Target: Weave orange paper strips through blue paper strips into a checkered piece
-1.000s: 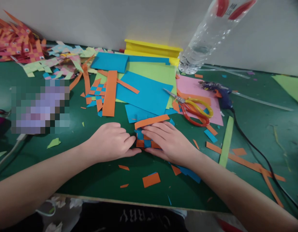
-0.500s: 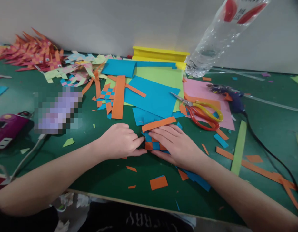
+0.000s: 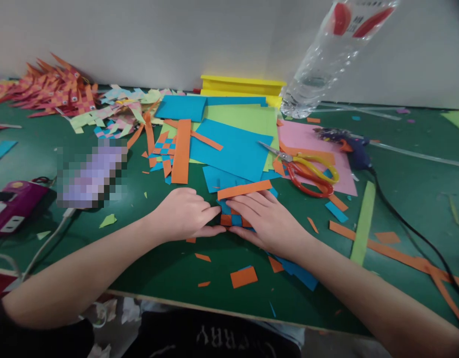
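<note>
A small woven paper piece (image 3: 226,219) in blue and orange checks lies low over the table between my two hands, partly hidden by them. My left hand (image 3: 185,214) has its fingers curled, with forefinger and thumb at the piece's left edge. Across its right part my right hand (image 3: 265,219) stretches its fingers, the thumb along the near edge, holding it. The two thumb tips almost meet. An orange paper strip (image 3: 244,190) sits along the far side, just beyond my right fingertips.
Scissors (image 3: 311,174), coloured sheets (image 3: 233,146) and a glue gun (image 3: 358,149) lie beyond. A water bottle (image 3: 307,84) leans at the back. To the left are a phone (image 3: 93,174), a purple power adapter (image 3: 19,206) and woven paper pieces (image 3: 61,94). Scraps dot the green table (image 3: 155,278).
The view has shifted slightly. Both hands stay at the woven paper piece, and my left thumb tip now lies closer to the right thumb.
</note>
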{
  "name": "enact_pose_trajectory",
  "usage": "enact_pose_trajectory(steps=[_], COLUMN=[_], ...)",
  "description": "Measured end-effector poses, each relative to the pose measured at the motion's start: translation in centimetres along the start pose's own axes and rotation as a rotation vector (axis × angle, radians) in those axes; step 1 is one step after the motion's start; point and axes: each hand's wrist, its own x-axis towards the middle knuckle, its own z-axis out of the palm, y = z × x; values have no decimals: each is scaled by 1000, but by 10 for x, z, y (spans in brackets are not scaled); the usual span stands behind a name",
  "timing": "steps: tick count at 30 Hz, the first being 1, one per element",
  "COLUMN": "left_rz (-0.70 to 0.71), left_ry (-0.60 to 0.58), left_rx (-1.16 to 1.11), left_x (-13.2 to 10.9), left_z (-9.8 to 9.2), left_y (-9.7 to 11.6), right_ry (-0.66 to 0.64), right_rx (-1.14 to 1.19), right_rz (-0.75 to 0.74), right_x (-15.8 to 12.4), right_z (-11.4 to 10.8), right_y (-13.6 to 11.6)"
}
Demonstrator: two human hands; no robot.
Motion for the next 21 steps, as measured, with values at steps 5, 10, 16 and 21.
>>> enact_pose_trajectory(steps=[5,10,16,21], left_rz=[-4,-20,19,29], left_ry=[72,112,79,-37], left_rx=[13,29,-10,-59], left_x=[2,3,4,2], left_z=[-4,-5,-3,0], left_y=[1,3,5,5], right_ry=[78,245,316,310], right_rx=[32,36,38,47], right_rz=[-24,-63,-105,-116], right_x=[-2,-4,-7,-10], right_z=[-3,-7,-13,-9], right_y=[1,4,5,8])
